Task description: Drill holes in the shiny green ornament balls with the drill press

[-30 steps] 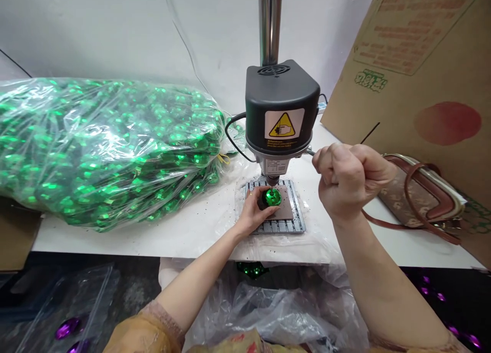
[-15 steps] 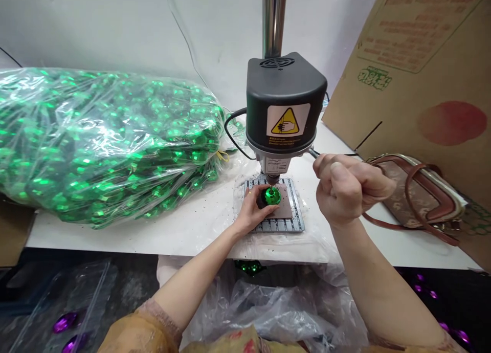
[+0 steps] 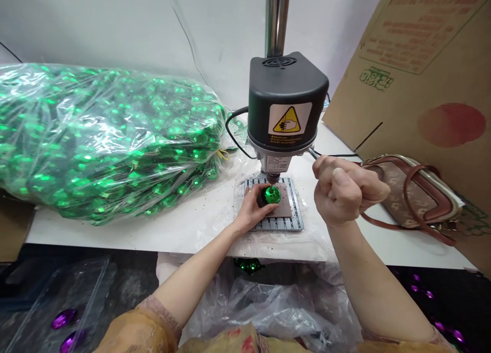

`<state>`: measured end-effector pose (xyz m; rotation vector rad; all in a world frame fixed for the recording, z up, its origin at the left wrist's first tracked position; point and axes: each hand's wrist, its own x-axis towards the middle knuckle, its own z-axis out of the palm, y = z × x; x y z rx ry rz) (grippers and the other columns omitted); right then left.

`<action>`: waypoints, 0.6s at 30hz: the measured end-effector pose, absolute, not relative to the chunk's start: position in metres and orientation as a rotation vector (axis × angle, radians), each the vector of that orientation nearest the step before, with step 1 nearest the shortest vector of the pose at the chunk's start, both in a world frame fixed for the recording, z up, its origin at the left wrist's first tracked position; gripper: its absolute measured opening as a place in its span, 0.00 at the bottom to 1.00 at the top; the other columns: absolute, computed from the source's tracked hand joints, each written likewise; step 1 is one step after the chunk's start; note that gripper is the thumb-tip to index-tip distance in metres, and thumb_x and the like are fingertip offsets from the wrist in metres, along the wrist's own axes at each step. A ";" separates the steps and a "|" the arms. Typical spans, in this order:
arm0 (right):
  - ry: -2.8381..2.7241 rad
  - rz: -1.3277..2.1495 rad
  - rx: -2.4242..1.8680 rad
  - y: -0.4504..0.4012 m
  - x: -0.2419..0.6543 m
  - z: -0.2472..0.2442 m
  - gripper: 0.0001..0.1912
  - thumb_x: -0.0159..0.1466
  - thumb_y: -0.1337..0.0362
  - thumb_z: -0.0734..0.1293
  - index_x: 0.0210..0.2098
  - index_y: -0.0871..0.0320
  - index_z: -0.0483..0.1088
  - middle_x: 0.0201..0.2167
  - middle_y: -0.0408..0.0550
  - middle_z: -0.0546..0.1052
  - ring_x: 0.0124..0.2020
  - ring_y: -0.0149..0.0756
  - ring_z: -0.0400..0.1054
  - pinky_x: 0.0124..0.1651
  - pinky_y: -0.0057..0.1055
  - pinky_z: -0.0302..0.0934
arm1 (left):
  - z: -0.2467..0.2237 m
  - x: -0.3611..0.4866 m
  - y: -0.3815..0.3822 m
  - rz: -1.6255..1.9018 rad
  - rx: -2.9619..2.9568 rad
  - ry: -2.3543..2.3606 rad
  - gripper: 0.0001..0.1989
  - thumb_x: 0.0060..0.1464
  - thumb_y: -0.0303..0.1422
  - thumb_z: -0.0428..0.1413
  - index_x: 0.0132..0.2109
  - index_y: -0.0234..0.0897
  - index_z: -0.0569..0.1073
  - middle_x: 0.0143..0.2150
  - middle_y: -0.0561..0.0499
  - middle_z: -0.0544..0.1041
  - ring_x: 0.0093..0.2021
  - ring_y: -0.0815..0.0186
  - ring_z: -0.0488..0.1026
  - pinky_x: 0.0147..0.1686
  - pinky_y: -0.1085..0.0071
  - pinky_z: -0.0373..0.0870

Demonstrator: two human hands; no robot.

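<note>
Left hand (image 3: 251,210) around faceted glossy green bead (image 3: 272,194) under drill's bit (image 3: 273,179)

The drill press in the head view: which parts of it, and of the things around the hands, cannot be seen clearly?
- Drill bit tip: hidden where it meets the green piece.
- Lever handle: covered by the closed right hand.
- Press column: cut off by the top edge.
- Warning label small text: too small to read.
- Green piece's left side: covered by the left hand.
- Cardboard box print: blurred.

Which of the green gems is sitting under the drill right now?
The single green gem held by the left hand on the drill plate; the others stay inside the clear bag.
</note>
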<state>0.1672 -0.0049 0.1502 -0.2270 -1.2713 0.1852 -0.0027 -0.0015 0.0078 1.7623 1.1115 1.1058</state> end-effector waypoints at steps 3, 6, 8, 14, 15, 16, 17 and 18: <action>-1.269 0.165 -0.227 -0.004 0.168 0.144 0.24 0.60 0.70 0.64 0.17 0.58 0.45 0.13 0.36 0.50 0.13 0.22 0.43 0.20 0.31 0.47 | 0.009 -0.003 -0.002 1.105 1.766 1.122 0.27 0.50 0.39 0.69 0.55 0.43 0.71 0.52 0.47 0.78 0.55 0.54 0.73 0.60 0.54 0.65; -1.272 0.126 -0.239 -0.005 0.168 0.137 0.24 0.60 0.68 0.65 0.16 0.58 0.46 0.11 0.36 0.51 0.13 0.22 0.44 0.20 0.32 0.48 | 0.010 -0.002 -0.002 1.115 1.768 1.136 0.26 0.50 0.39 0.69 0.54 0.43 0.71 0.51 0.48 0.78 0.55 0.53 0.73 0.60 0.54 0.65; -1.250 0.124 -0.247 -0.006 0.165 0.139 0.25 0.60 0.68 0.66 0.15 0.58 0.46 0.11 0.36 0.51 0.12 0.22 0.44 0.20 0.32 0.48 | 0.010 -0.002 -0.002 1.124 1.768 1.140 0.26 0.49 0.39 0.69 0.54 0.43 0.72 0.51 0.47 0.78 0.55 0.53 0.73 0.59 0.53 0.65; -1.047 0.428 -0.460 -0.007 0.157 0.196 0.23 0.59 0.71 0.66 0.14 0.56 0.52 0.10 0.34 0.51 0.11 0.22 0.46 0.16 0.29 0.45 | 0.006 -0.002 -0.002 1.127 1.710 1.133 0.27 0.49 0.38 0.69 0.54 0.41 0.72 0.51 0.46 0.78 0.57 0.52 0.73 0.58 0.54 0.68; -1.030 0.476 -0.502 -0.005 0.157 0.207 0.23 0.59 0.71 0.67 0.14 0.56 0.53 0.10 0.34 0.53 0.11 0.22 0.47 0.16 0.29 0.44 | 0.007 -0.002 -0.002 1.122 1.694 1.138 0.27 0.49 0.38 0.69 0.55 0.41 0.72 0.50 0.45 0.78 0.56 0.52 0.73 0.58 0.54 0.69; -1.009 0.507 -0.535 -0.001 0.157 0.215 0.22 0.59 0.71 0.67 0.14 0.56 0.54 0.10 0.35 0.54 0.12 0.21 0.48 0.16 0.29 0.44 | 0.008 -0.001 -0.003 1.120 1.678 1.147 0.27 0.49 0.38 0.69 0.55 0.40 0.72 0.50 0.45 0.78 0.55 0.52 0.74 0.57 0.55 0.70; -1.006 0.536 -0.552 0.002 0.158 0.222 0.22 0.59 0.72 0.67 0.13 0.56 0.55 0.10 0.35 0.55 0.12 0.21 0.48 0.16 0.28 0.44 | 0.010 -0.001 -0.004 1.125 1.662 1.160 0.27 0.50 0.38 0.69 0.55 0.40 0.72 0.51 0.44 0.78 0.55 0.52 0.74 0.56 0.55 0.71; -1.009 0.560 -0.556 0.006 0.159 0.226 0.22 0.59 0.71 0.67 0.13 0.56 0.56 0.10 0.36 0.56 0.12 0.21 0.48 0.15 0.28 0.44 | 0.013 0.000 -0.006 1.140 1.647 1.174 0.27 0.50 0.39 0.69 0.54 0.40 0.72 0.51 0.44 0.78 0.54 0.53 0.75 0.55 0.56 0.71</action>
